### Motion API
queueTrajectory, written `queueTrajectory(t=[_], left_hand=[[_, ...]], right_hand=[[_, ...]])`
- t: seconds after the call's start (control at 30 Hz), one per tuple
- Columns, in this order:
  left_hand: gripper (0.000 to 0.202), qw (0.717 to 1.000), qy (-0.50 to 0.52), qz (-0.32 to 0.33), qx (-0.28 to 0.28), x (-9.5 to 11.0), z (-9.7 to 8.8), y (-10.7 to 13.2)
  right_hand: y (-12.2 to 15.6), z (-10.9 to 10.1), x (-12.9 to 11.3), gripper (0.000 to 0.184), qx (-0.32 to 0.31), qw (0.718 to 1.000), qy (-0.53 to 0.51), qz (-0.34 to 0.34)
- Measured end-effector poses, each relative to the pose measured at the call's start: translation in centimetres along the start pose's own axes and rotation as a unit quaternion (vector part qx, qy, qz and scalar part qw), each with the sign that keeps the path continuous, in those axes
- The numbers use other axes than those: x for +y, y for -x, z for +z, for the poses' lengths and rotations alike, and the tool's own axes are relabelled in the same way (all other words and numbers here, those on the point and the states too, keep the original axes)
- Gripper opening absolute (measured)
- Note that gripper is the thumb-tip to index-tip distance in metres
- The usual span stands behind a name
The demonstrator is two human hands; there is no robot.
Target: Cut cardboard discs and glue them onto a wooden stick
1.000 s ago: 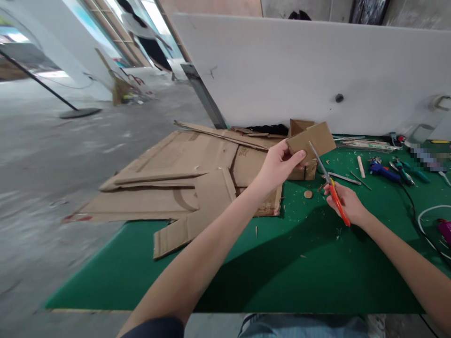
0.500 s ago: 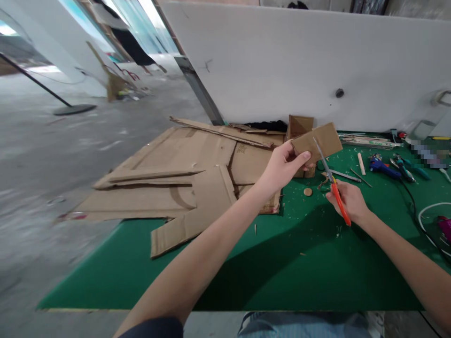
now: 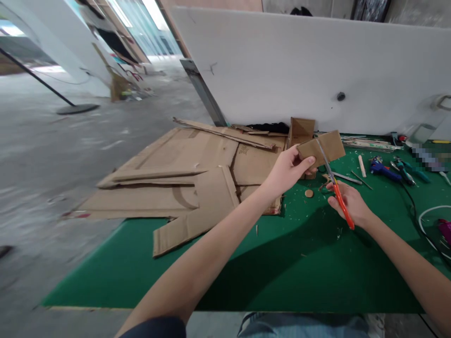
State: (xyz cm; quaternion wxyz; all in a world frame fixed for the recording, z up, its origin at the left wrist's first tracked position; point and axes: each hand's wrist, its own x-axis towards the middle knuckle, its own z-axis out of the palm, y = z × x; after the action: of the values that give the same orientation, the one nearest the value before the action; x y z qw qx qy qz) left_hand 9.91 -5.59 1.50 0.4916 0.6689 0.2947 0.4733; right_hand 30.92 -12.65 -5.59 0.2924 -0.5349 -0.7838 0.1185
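My left hand (image 3: 287, 170) pinches the left end of a small brown cardboard piece (image 3: 331, 145) held up over the green table (image 3: 246, 263). My right hand (image 3: 350, 206) is closed round the orange handles of a pair of scissors (image 3: 333, 180). The scissor blades lie across the cardboard piece, roughly at its middle. A small cardboard disc (image 3: 309, 193) lies on the green surface just below both hands. An open cardboard box (image 3: 301, 127) stands behind the held piece.
Large flattened cardboard sheets (image 3: 176, 178) cover the table's left end and hang over its edge. A blue glue gun (image 3: 382, 167), pliers (image 3: 401, 170), wooden sticks (image 3: 361, 165) and a white cable (image 3: 428, 218) lie at the right. A white partition (image 3: 299, 65) stands behind.
The cardboard piece and both hands have shifted slightly right and down in view. The scissors stay across the piece. The camera has swung a little.
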Motion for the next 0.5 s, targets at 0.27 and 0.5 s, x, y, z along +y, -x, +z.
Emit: queueTrajectory(t=[0.27,0.5], left_hand=[[0.027,1.0,0.0,-0.009,-0.003,0.26,0.19,0.12],[0.025,1.0,0.008,-0.009,0.004,0.23,0.2,-0.01]], right_hand=[[-0.53,-0.28,0.07,0.044,0.005,0.997,0.053,0.057],[-0.98,0.23,0.26,0.043,0.013,0.997,0.032,0.074]])
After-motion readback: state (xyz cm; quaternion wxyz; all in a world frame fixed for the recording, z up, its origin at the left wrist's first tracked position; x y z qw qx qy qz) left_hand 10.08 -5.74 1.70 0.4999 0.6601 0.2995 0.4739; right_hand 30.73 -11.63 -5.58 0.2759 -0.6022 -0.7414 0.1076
